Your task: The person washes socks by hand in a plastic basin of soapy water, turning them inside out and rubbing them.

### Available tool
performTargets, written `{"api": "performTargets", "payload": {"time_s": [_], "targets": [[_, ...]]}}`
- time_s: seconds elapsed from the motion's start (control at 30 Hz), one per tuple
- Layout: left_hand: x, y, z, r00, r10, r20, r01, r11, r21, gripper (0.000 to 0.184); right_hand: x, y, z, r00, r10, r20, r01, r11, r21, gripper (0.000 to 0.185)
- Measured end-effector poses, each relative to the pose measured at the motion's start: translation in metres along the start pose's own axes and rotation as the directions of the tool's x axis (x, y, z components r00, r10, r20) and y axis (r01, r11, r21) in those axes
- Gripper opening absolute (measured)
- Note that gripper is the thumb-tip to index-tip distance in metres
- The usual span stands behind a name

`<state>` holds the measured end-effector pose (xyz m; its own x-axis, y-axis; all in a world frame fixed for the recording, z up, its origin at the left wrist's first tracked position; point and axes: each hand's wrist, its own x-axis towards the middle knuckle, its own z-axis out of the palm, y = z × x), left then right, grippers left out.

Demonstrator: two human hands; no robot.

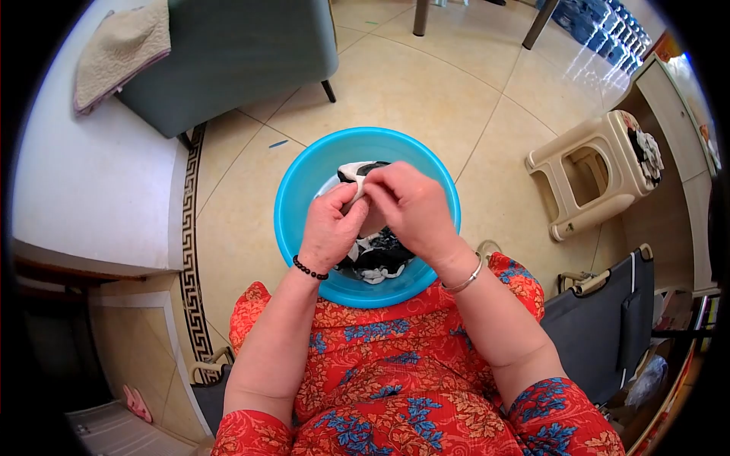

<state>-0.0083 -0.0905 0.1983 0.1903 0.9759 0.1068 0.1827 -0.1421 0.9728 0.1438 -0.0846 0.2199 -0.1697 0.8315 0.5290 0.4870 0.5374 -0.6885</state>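
Observation:
A black-and-white cloth [352,172] is pinched between my two hands above a blue basin [287,242]. My left hand [328,226], with a dark bead bracelet at the wrist, grips its lower left edge between thumb and fingers. From the right, my right hand [417,207] pinches the same cloth close to the left fingertips. More black and white cloths [379,257] lie bunched at the bottom of the basin. My forearms and right hand hide part of the basin's inside.
A beige plastic stool [559,216] with a crumpled dark-and-white cloth [648,156] on top stands at the right. A grey sofa [243,57] is at the upper left. A dark folding chair [597,319] sits near my right arm. Water bottles [593,30] stand at the back.

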Motion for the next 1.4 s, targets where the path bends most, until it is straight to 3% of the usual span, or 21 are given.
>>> {"api": "performTargets", "payload": {"time_s": [0.13, 0.2, 0.23, 0.3, 0.4, 0.53, 0.6, 0.73, 0.83, 0.9, 1.0, 1.1, 1.17, 1.27, 1.4], "targets": [[0.0, -0.001, 0.003, 0.996, 0.09, 0.002, -0.09, 0.994, 0.069, 0.013, -0.001, 0.001, 0.003, 1.0, -0.007, -0.008, 0.006, 0.991, -0.134, 0.01], [-0.001, 0.002, 0.004, 0.991, 0.131, 0.013, -0.132, 0.989, 0.06, 0.014, 0.0, 0.007, 0.001, 0.986, 0.149, -0.074, -0.158, 0.979, -0.13, 0.011], [-0.001, 0.003, 0.004, 0.993, 0.118, 0.001, -0.118, 0.992, 0.042, 0.014, 0.002, 0.009, -0.001, 0.986, 0.148, -0.075, -0.157, 0.979, -0.13, 0.011], [-0.002, 0.002, 0.003, 0.994, 0.105, -0.008, -0.104, 0.994, 0.024, 0.014, 0.005, 0.008, -0.006, 0.955, 0.282, -0.091, -0.28, 0.96, 0.031, 0.013], [-0.001, 0.001, -0.001, 1.0, 0.022, -0.022, -0.023, 0.999, -0.046, 0.016, 0.005, 0.007, -0.011, 0.953, 0.304, -0.022, -0.3, 0.949, 0.097, 0.012], [0.0, 0.002, -0.002, 1.0, 0.028, -0.012, -0.029, 0.998, -0.056, 0.017, 0.003, 0.003, -0.011, 0.992, 0.128, -0.002, -0.128, 0.992, 0.02, 0.01], [-0.001, 0.003, -0.001, 0.999, 0.03, -0.014, -0.031, 0.997, -0.064, 0.018, 0.002, 0.001, -0.007, 0.999, 0.045, -0.011, -0.046, 0.992, -0.12, 0.009], [-0.001, 0.005, 0.0, 0.999, 0.032, -0.008, -0.032, 0.999, -0.04, 0.019, 0.002, 0.001, -0.007, 0.994, 0.111, -0.012, -0.112, 0.981, -0.158, 0.008], [0.0, 0.005, 0.0, 0.999, 0.032, -0.012, -0.032, 0.998, -0.045, 0.019, 0.003, 0.009, -0.006, 0.969, 0.245, -0.034, -0.246, 0.968, -0.038, 0.009], [0.0, 0.004, 0.001, 0.999, 0.022, -0.023, -0.024, 0.998, -0.063, 0.019, 0.006, 0.015, -0.007, 0.928, 0.365, -0.074, -0.349, 0.922, 0.165, 0.012], [0.0, 0.002, 0.002, 0.999, 0.001, -0.032, -0.006, 0.987, -0.16, 0.022, 0.008, 0.008, -0.014, 0.903, 0.429, -0.021, -0.412, 0.879, 0.239, 0.016], [0.002, 0.003, 0.0, 0.996, -0.07, -0.05, 0.054, 0.962, -0.267, 0.024, 0.007, 0.01, -0.012, 0.917, 0.397, -0.045, -0.382, 0.903, 0.196, 0.017], [0.005, 0.004, -0.002, 0.976, -0.21, 0.057, 0.198, 0.755, -0.625, 0.025, 0.006, 0.013, -0.009, 0.922, 0.384, -0.056, -0.366, 0.908, 0.204, 0.016], [0.007, 0.003, 0.0, 0.956, -0.293, 0.017, 0.228, 0.706, -0.671, 0.024, 0.005, 0.013, -0.007, 0.933, 0.357, -0.051, -0.338, 0.915, 0.22, 0.013], [0.007, -0.006, -0.001, 0.957, -0.286, 0.042, 0.247, 0.734, -0.633, 0.024, 0.004, 0.012, -0.004, 0.946, 0.323, -0.041, -0.305, 0.922, 0.238, 0.012]]}}
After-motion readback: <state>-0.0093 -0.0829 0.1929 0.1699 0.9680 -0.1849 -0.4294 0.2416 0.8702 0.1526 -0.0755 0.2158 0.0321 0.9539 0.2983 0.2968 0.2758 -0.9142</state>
